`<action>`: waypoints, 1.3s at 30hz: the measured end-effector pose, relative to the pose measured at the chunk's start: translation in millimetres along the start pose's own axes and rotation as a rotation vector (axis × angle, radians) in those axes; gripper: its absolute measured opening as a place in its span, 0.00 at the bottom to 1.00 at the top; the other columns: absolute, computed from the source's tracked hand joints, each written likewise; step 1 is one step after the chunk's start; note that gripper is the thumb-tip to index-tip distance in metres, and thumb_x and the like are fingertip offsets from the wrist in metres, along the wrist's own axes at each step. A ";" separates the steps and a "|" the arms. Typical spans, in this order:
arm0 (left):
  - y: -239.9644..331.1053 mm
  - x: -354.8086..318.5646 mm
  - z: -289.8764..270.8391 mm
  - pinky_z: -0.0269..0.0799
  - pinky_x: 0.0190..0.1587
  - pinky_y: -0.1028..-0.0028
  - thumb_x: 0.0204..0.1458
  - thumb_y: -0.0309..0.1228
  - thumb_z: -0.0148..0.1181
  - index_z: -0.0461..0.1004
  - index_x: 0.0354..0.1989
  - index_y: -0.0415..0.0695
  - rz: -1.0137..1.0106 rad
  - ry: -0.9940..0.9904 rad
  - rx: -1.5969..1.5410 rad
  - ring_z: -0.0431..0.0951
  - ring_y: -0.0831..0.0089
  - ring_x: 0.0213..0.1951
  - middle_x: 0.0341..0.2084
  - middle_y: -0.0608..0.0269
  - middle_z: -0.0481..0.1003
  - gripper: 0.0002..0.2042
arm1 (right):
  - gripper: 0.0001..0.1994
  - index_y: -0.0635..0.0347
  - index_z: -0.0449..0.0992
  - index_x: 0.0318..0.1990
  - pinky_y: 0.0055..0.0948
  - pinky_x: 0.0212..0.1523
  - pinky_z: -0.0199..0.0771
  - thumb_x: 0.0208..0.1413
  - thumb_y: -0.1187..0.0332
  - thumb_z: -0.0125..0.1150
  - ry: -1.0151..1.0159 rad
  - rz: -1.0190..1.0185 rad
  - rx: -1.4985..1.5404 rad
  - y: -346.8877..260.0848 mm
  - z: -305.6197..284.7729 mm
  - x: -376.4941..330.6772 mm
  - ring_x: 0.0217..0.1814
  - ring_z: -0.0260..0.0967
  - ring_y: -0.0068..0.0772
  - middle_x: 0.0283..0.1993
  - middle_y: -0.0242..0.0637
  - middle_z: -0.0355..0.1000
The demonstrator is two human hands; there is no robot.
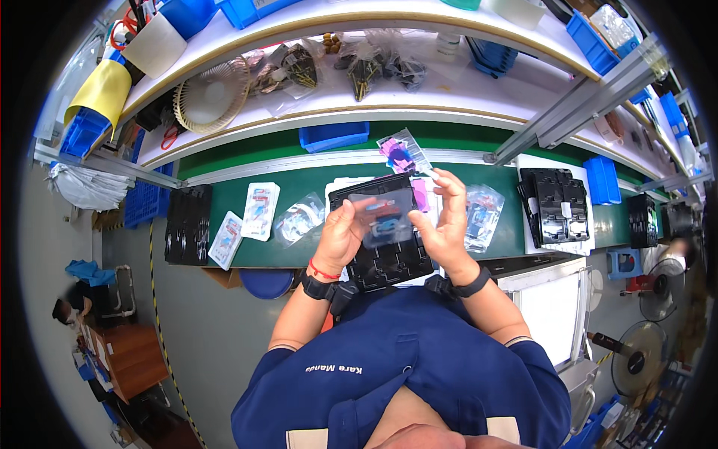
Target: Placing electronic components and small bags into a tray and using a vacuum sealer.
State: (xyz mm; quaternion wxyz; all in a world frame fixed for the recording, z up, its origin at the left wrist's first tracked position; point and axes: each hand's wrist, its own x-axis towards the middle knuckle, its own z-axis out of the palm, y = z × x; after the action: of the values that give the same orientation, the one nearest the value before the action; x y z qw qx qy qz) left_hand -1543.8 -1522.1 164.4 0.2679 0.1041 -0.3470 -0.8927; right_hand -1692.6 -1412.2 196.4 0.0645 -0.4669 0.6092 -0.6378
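Observation:
Above a black moulded tray (380, 262), a clear plastic bag (389, 217) with small blue and red pieces showing in or through it hangs between my hands. My left hand (336, 238) is closed on the bag's left edge, thumb in front and fingers partly hidden behind the plastic. At the bag's right edge is the thumb of my right hand (447, 236). The other right fingers are raised and apart from the thumb. Close by on the green bench lie a clear bag with blue pieces (301, 218) on the left and another clear bag (482, 217) on the right.
White blister packs (260, 211) and a black tray stack (187, 224) lie left on the bench. More black trays (555, 206) stand right, beside a blue bin (601, 179). Pink and purple cards (398, 153) lie behind my hands. A shelf (449, 101) spans above the bench.

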 end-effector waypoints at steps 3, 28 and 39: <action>-2.1 10.0 -6.6 0.63 0.52 0.60 0.58 0.44 0.38 0.68 0.47 0.38 0.029 -0.014 -0.123 0.66 0.51 0.52 0.46 0.47 0.68 0.21 | 0.16 0.60 0.68 0.39 0.36 0.55 0.52 0.42 0.68 0.64 -0.022 0.039 -0.089 1.9 -16.8 -11.9 0.54 0.54 0.42 0.50 0.44 0.58; -25.0 29.9 16.8 0.60 0.53 0.55 0.57 0.46 0.39 0.70 0.43 0.51 -0.005 -0.022 -0.520 0.62 0.62 0.55 0.45 0.64 0.72 0.17 | 0.33 0.62 0.61 0.48 0.35 0.51 0.56 0.31 0.67 0.72 0.063 0.127 -0.474 -1.4 -22.1 -32.3 0.49 0.58 0.43 0.44 0.44 0.63; -53.6 40.9 2.7 0.52 0.58 0.48 0.57 0.50 0.33 0.66 0.51 0.50 0.002 -0.191 -0.723 0.60 0.57 0.57 0.49 0.57 0.69 0.23 | 0.04 0.62 0.76 0.29 0.29 0.27 0.65 0.48 0.73 0.57 -0.197 0.044 -0.390 -36.3 -36.3 -4.4 0.24 0.67 0.36 0.24 0.39 0.72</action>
State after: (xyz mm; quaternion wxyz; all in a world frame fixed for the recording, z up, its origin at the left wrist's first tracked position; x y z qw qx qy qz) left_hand -1600.7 -1510.1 130.2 0.2547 -0.0815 -0.0332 -0.9630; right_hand -1697.0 -1374.3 231.0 0.0461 -0.5172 0.7219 -0.4574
